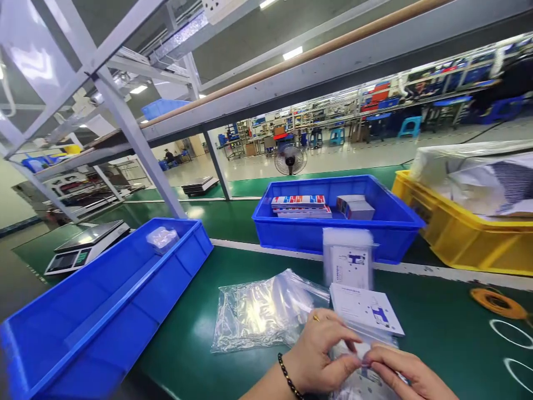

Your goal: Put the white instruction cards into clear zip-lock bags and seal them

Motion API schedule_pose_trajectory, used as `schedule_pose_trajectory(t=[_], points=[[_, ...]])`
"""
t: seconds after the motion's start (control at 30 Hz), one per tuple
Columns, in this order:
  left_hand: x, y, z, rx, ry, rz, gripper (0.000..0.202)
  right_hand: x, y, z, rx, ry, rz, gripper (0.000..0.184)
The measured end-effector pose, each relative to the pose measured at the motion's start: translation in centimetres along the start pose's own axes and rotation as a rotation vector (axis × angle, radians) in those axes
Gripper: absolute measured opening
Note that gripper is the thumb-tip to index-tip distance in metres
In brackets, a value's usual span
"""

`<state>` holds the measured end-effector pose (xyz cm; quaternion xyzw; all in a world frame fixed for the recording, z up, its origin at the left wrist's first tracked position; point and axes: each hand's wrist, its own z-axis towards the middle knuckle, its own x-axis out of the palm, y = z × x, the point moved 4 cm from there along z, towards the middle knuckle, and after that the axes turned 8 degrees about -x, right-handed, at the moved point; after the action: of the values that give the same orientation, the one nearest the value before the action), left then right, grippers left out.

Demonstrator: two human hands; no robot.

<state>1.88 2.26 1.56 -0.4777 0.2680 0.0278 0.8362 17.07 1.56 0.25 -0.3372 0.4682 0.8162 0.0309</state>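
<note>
My left hand (322, 351), with a beaded bracelet and a ring, pinches the edge of a small clear plastic bag (360, 384). Opposite it, my right hand (406, 371) grips the same bag with thumb and fingers. Something white shows between the fingertips, too blurred to name. Just beyond the hands lies a stack of white printed leaflets (366, 308). Behind that, a bagged leaflet (350, 266) leans against a blue bin. To the left of my hands, a pile of clear plastic bags (262, 311) lies flat on the green table.
A blue bin (325, 236) holds printed boxes (300, 204). The long blue bin (137, 294) at left contains a clear packet (162, 239), beside a scale (89, 244). At right are a yellow crate (470, 244) and an orange tape roll (497, 303). A shelf beam (291, 72) crosses overhead.
</note>
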Motion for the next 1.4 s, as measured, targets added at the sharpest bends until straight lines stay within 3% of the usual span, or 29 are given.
schedule_pose_trajectory(t=[0.1, 0.23, 0.3, 0.4, 0.57, 0.87, 0.97, 1.13, 1.4], points=[[0.8, 1.2, -0.1, -0.168, 0.204, 0.152, 0.009, -0.4, 1.0, 0.5, 0.055, 0.122, 0.025, 0.048], [0.4, 2.3, 0.0, -0.396, 0.246, 0.217, 0.01, -1.0, 0.2, 0.4, 0.056, 0.149, 0.002, 0.051], [0.2, 2.5, 0.1, -0.48, 0.262, 0.161, 0.01, -1.5, -1.1, 0.3, 0.091, 0.036, -0.071, 0.049], [0.3, 2.9, 0.0, -0.569, 0.249, 0.038, 0.012, -2.6, -3.8, -0.1, 0.236, -0.242, -0.326, 0.043], [1.0, 3.3, -0.3, -0.623, 0.254, -0.09, 0.01, -3.0, -7.5, -0.6, 0.498, -0.325, -0.553, 0.045], [1.6, 3.3, -0.6, -0.67, 0.304, -0.189, 0.006, -4.1, -8.8, -1.4, 0.669, -0.477, -0.449, 0.052], [1.7, 3.2, -0.6, -0.661, 0.32, -0.189, 0.007, -4.7, -8.9, -1.8, 0.708, -0.515, -0.405, 0.055], [1.8, 3.1, -0.7, -0.653, 0.353, -0.166, 0.007, -4.3, -8.7, -1.4, 0.731, -0.438, -0.379, 0.059], [2.0, 2.9, -0.7, -0.638, 0.367, -0.161, 0.007, -3.9, -9.0, -1.0, 0.705, -0.41, -0.379, 0.05]])
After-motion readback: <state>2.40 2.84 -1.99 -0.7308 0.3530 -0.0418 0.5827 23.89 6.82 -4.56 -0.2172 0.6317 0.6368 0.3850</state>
